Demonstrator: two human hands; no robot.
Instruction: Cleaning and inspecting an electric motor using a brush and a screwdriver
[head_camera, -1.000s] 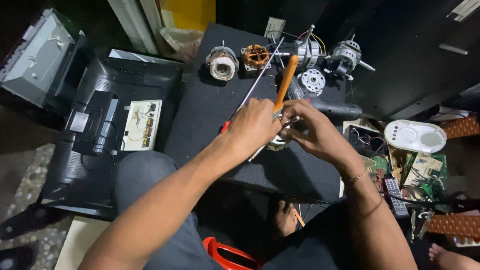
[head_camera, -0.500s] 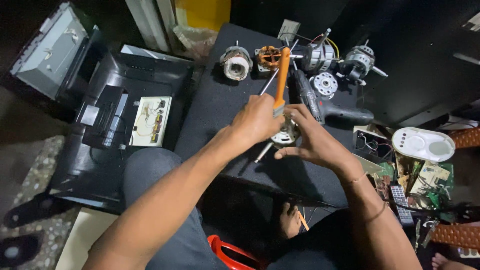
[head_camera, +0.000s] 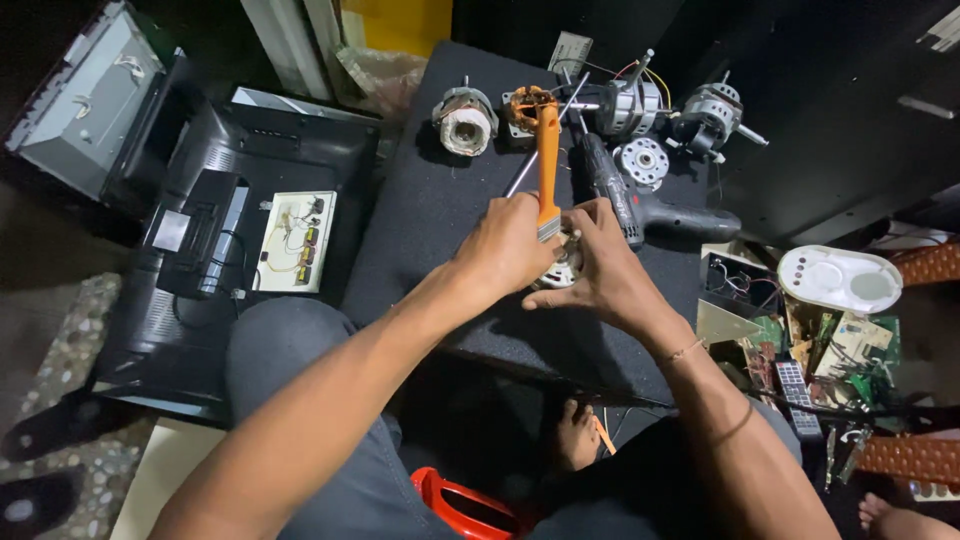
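left hand (head_camera: 510, 250) closed round the orange-handled brush (head_camera: 547, 160); right hand (head_camera: 600, 270) fingers curled on the small motor part (head_camera: 562, 265), mid black counter (head_camera: 430, 220). risk: bristles slip, part twists free and rolls into the drill (head_camera: 640, 205). pale grey tag (head_camera: 570, 52) at far counter edge; yellow panel (head_camera: 405, 22) behind.

This looks like a small electrical repair workshop: a dark counter (head_camera: 440, 220) carries stripped electric motors (head_camera: 700, 115), a wound stator (head_camera: 465, 122) and a cordless drill (head_camera: 640, 205) (all crowded at its far edge), while an opened flat-screen set (head_camera: 230, 250) with a bare circuit board (head_camera: 292, 242) lies beside it, and loose green circuit boards (head_camera: 850, 360) pile up on the floor
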